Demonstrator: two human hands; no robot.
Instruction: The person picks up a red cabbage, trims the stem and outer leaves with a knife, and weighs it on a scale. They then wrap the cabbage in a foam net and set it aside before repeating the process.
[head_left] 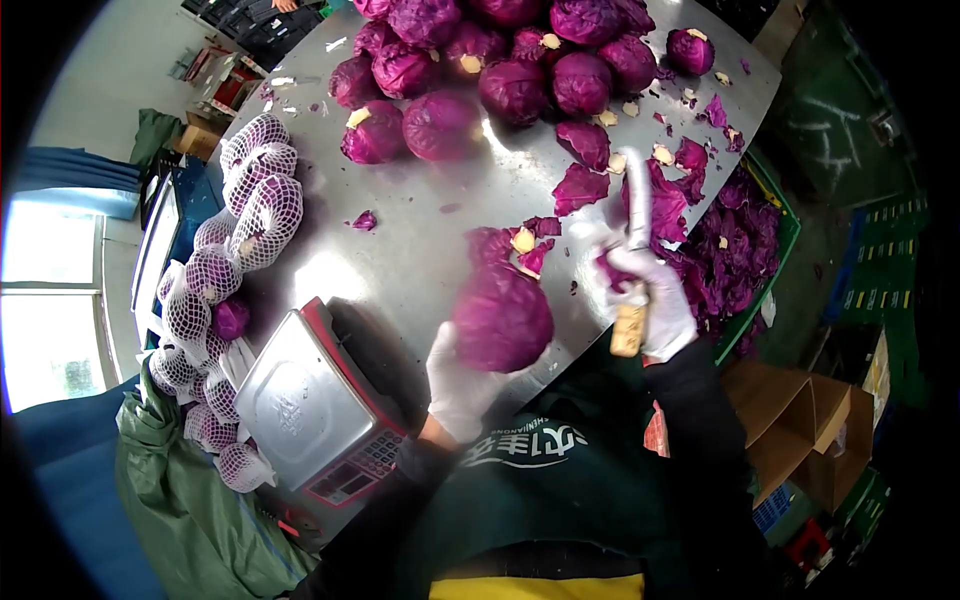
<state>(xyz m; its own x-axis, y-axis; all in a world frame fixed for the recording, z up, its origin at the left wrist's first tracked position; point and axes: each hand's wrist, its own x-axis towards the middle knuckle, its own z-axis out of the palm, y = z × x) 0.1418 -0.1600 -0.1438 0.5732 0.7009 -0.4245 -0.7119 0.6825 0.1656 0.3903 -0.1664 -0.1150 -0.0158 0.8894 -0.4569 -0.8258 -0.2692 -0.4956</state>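
Observation:
My gloved left hand (462, 385) cradles a red cabbage (503, 318) above the metal table's near edge; the cabbage is smeared by motion. My gloved right hand (660, 300) is closed round the wooden handle (628, 330) of a knife (637, 195), its pale blade pointing away from me, curved at the tip and blurred. A bit of purple leaf shows by the right fingers. Between the hands lie a cut stem end (523, 240) and leaf scraps. Loose outer leaves (582, 188) are spread beyond the knife.
Several red cabbages (512, 92) are heaped at the table's far side. Net-wrapped cabbages (265, 220) line the left edge, beside a weighing scale (305, 400). A green crate (785, 240) of leaf trimmings stands below the right edge, near a cardboard box (800, 420). Another person's hand (285, 5) shows at the top.

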